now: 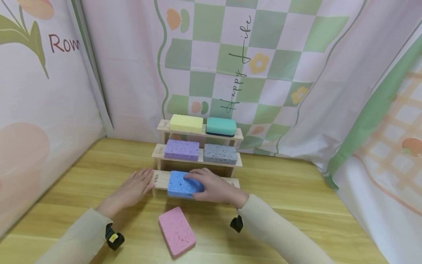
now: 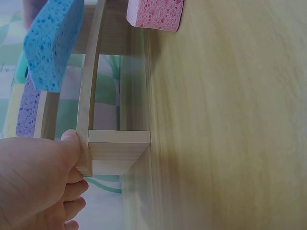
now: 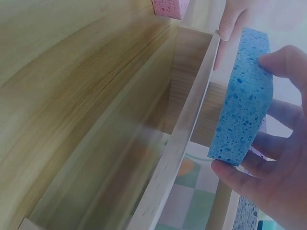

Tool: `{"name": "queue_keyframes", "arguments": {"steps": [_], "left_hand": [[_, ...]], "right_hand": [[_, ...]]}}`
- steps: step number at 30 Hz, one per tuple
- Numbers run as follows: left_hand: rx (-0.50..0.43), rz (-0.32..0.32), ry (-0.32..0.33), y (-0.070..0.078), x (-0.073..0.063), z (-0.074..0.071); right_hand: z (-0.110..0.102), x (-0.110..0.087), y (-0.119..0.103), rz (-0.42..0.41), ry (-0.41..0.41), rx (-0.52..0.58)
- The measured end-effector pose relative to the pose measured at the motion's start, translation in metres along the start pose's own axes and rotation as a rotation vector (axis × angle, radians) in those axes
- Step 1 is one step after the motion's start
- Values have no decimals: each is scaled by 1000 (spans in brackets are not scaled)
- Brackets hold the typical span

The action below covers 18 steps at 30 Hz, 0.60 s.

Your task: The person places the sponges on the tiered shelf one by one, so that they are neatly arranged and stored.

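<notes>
My right hand (image 1: 214, 186) grips a blue sponge (image 1: 181, 183) by its right end. In the right wrist view the thumb lies on one side of the sponge (image 3: 244, 96) and the fingers on the other, with a gap between sponge and shelf board. A three-step wooden rack (image 1: 161, 179) stands under it. My left hand (image 1: 133, 189) holds the left end of the rack's lowest step, thumb against the board in the left wrist view. Nearer to me a pink sponge (image 1: 177, 231) lies flat on the table.
On the top step are a yellow sponge (image 1: 186, 123) and a teal sponge (image 1: 221, 126). A purple sponge (image 1: 182, 150) and a grey sponge (image 1: 220, 153) sit on the middle step. Behind the wooden table (image 1: 296, 220) hangs a patterned curtain (image 1: 211, 55).
</notes>
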State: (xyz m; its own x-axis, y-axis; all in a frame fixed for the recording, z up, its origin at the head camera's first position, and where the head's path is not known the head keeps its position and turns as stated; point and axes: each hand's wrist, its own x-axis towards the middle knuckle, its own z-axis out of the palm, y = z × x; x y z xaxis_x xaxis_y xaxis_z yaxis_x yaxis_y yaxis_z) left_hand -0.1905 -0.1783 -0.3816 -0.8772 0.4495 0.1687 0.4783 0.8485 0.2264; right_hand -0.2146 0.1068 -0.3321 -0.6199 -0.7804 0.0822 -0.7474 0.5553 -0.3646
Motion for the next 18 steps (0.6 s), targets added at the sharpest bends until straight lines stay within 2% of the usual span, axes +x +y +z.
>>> {"name": "queue_keyframes", "arguments": {"steps": [18], "left_hand": [[12,-4,3,-2,0,2]], "right_hand": [[10,20,3,56,-29,-4]]}}
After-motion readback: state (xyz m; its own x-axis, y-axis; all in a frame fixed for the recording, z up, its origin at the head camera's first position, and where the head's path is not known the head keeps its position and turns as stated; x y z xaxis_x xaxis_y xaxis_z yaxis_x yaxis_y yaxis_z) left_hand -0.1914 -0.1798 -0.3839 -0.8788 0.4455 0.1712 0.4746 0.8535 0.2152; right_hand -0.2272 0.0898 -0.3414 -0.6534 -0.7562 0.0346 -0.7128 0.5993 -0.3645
